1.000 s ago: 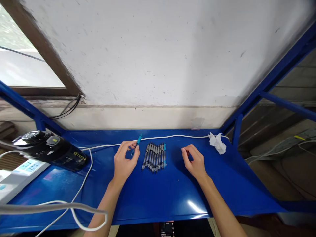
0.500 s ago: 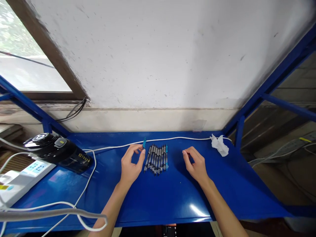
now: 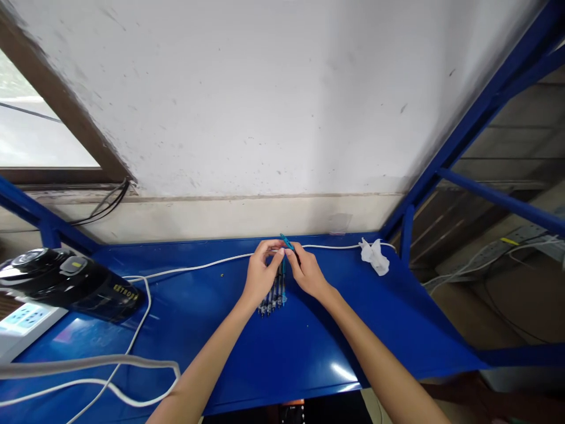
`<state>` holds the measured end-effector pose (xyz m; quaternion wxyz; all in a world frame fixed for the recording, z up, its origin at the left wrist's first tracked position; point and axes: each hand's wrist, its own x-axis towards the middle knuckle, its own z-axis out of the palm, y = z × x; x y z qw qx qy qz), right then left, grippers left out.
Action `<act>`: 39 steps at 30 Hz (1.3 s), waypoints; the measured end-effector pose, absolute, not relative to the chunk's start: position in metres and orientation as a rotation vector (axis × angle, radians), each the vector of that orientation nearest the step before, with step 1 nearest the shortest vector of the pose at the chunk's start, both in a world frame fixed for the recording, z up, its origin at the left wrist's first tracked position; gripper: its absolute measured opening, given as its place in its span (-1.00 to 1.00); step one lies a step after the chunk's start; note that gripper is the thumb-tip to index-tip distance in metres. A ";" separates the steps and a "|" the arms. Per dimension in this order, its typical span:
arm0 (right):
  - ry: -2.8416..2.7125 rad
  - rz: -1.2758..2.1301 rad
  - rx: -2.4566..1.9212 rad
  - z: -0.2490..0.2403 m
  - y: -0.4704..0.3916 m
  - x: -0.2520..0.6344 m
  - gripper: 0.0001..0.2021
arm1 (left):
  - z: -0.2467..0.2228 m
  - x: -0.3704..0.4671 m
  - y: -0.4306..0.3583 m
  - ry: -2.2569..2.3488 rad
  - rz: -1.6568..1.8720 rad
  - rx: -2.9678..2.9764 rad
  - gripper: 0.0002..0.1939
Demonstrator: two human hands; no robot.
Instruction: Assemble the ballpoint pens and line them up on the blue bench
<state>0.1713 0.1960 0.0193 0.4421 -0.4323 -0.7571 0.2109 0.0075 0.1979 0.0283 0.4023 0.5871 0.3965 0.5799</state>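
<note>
Pen (image 3: 286,241): we pinch it between both hands (image 3: 260,275) (image 3: 308,274), above the row.
Row of pens (image 3: 272,297): lies together on bench (image 3: 309,347), within reach.

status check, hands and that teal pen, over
Left hand and right hand meet, both pinching teal pen. Held above row of pens on blue table. White cable behind, not interfering.
</note>
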 end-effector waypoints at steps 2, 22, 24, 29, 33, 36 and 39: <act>-1.859 0.449 -1.133 0.009 0.198 0.179 -0.69 | 0.022 0.006 0.202 1.025 1.504 1.403 -0.76; -2.001 0.461 -1.126 -0.005 0.192 0.189 -0.71 | 0.021 0.001 0.185 0.903 1.399 1.191 -0.62; -2.053 0.441 -1.128 -0.006 0.191 0.186 -0.71 | 0.024 0.004 0.183 0.849 1.372 1.188 -0.57; -2.218 0.423 -1.104 -0.008 0.187 0.179 -0.72 | 0.022 0.007 0.181 0.791 1.321 1.162 -0.61; -2.201 0.526 -1.070 -0.011 0.185 0.176 -0.75 | 0.018 0.005 0.182 0.772 1.314 1.090 -0.64; -2.163 0.591 -1.049 -0.011 0.185 0.176 -0.73 | 0.020 0.004 0.183 0.712 1.301 1.090 -0.68; -2.130 0.580 -1.049 -0.010 0.185 0.175 -0.70 | 0.023 0.002 0.183 0.662 1.290 1.113 -0.70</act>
